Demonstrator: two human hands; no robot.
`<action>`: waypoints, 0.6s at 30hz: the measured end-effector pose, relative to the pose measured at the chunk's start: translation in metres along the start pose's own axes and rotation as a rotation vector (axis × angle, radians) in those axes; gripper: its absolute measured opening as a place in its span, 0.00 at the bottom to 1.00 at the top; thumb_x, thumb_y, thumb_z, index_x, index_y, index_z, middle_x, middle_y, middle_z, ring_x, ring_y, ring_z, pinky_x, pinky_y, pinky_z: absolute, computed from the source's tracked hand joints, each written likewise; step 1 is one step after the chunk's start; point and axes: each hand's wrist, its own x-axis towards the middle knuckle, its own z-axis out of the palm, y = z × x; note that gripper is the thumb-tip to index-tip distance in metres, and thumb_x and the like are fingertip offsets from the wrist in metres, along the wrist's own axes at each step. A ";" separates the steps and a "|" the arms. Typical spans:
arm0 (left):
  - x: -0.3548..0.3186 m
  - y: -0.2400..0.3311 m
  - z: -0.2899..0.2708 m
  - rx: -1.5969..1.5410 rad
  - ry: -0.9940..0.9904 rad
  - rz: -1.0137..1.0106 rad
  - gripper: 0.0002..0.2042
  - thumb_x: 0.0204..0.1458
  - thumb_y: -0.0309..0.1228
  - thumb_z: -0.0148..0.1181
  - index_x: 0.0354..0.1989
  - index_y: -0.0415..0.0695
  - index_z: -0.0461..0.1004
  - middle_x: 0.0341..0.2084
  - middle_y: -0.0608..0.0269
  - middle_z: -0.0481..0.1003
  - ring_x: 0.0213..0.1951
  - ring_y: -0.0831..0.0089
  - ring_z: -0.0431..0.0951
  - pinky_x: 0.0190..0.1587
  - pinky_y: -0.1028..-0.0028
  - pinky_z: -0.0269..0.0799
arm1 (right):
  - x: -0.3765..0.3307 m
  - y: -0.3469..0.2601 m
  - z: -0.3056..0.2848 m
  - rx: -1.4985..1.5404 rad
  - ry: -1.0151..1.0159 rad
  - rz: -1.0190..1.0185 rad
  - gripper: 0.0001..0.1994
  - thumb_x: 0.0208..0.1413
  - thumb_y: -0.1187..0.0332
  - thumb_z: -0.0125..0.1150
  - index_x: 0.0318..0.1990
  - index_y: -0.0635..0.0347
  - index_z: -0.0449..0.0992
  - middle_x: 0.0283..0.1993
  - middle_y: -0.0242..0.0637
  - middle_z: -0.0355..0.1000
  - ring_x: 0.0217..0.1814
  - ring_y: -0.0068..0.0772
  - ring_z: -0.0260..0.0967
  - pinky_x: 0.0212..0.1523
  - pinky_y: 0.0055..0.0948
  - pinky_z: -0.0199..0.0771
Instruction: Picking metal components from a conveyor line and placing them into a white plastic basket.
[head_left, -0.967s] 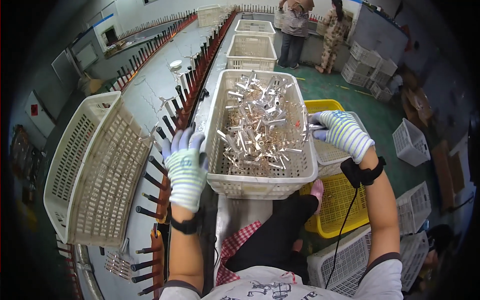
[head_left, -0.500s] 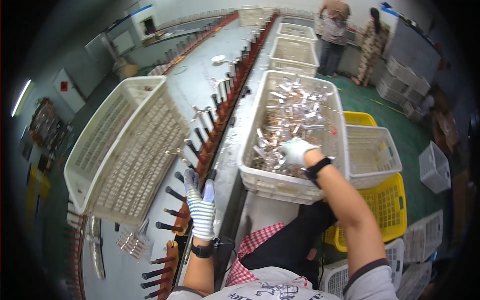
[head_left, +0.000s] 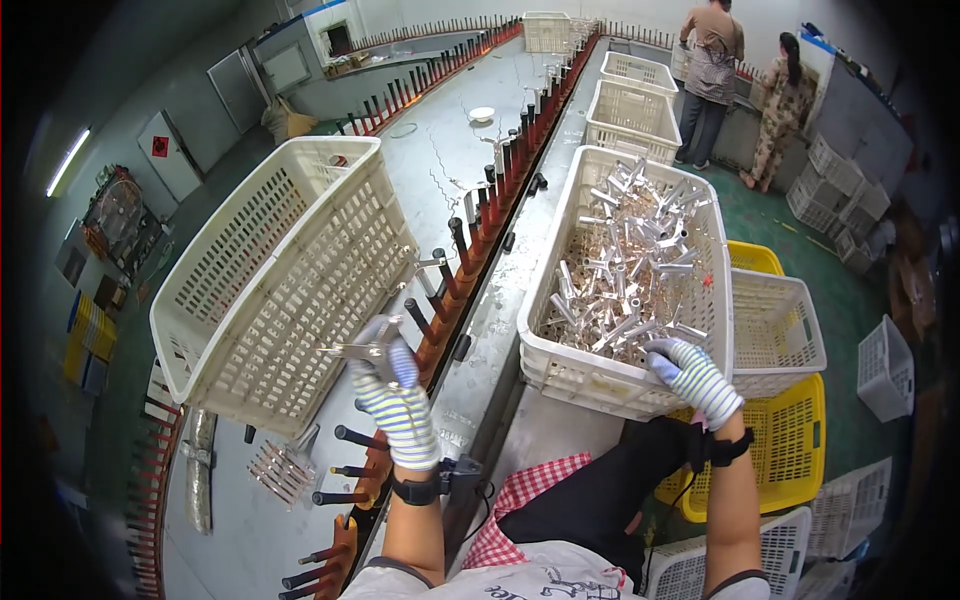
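My left hand (head_left: 396, 405), in a striped knit glove, is raised beside the near side of the large white basket (head_left: 290, 290) at left. Its fingers pinch a shiny metal piece (head_left: 368, 350) with thin prongs; the piece is blurred. Below and beside this hand stand dark-tipped rods (head_left: 358, 437) along the bench. My right hand (head_left: 700, 382), gloved the same way, is over the near right rim of a white basket (head_left: 622, 378) filled with loose metal parts (head_left: 630, 265). Its fingers reach loosely forward, somewhat apart, and nothing shows in them.
A pronged metal part (head_left: 283, 470) lies on the bench (head_left: 235, 500). More white baskets (head_left: 632, 115) stand farther along. Yellow (head_left: 790, 440) and white crates sit low on the right. Two people (head_left: 712, 60) work at the back right. A white dish (head_left: 481, 114) rests on the bench.
My left hand has risen from the rods with a metal piece in it. My right hand has drawn back from among the parts to the basket's near rim. The view has shifted slightly.
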 end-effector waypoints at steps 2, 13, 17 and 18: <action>-0.003 -0.016 0.009 -0.083 -0.190 -0.073 0.14 0.53 0.25 0.50 0.48 0.36 0.66 0.46 0.56 0.68 0.47 0.73 0.67 0.52 0.75 0.61 | -0.010 0.005 0.011 0.053 0.016 0.047 0.14 0.55 0.63 0.48 0.42 0.63 0.72 0.38 0.44 0.72 0.41 0.41 0.69 0.44 0.32 0.67; 0.019 -0.071 0.030 -0.406 0.202 -0.026 0.17 0.52 0.24 0.51 0.50 0.35 0.62 0.44 0.55 0.69 0.43 0.69 0.69 0.49 0.74 0.61 | -0.012 0.009 0.016 -0.138 0.073 0.139 0.19 0.54 0.54 0.48 0.42 0.59 0.73 0.40 0.45 0.72 0.43 0.46 0.68 0.44 0.36 0.67; -0.003 -0.022 0.050 -0.205 0.094 0.144 0.12 0.50 0.29 0.55 0.43 0.38 0.69 0.39 0.61 0.71 0.39 0.75 0.69 0.42 0.73 0.67 | -0.011 0.004 0.019 -0.122 0.093 0.141 0.19 0.55 0.53 0.46 0.42 0.58 0.73 0.40 0.44 0.72 0.44 0.46 0.68 0.45 0.36 0.66; 0.004 -0.041 0.049 -0.216 -0.030 0.083 0.14 0.49 0.29 0.55 0.44 0.37 0.68 0.40 0.60 0.71 0.40 0.74 0.70 0.44 0.74 0.65 | -0.010 -0.004 0.018 -0.142 0.080 0.124 0.19 0.55 0.53 0.46 0.42 0.58 0.73 0.40 0.43 0.72 0.44 0.46 0.68 0.45 0.36 0.66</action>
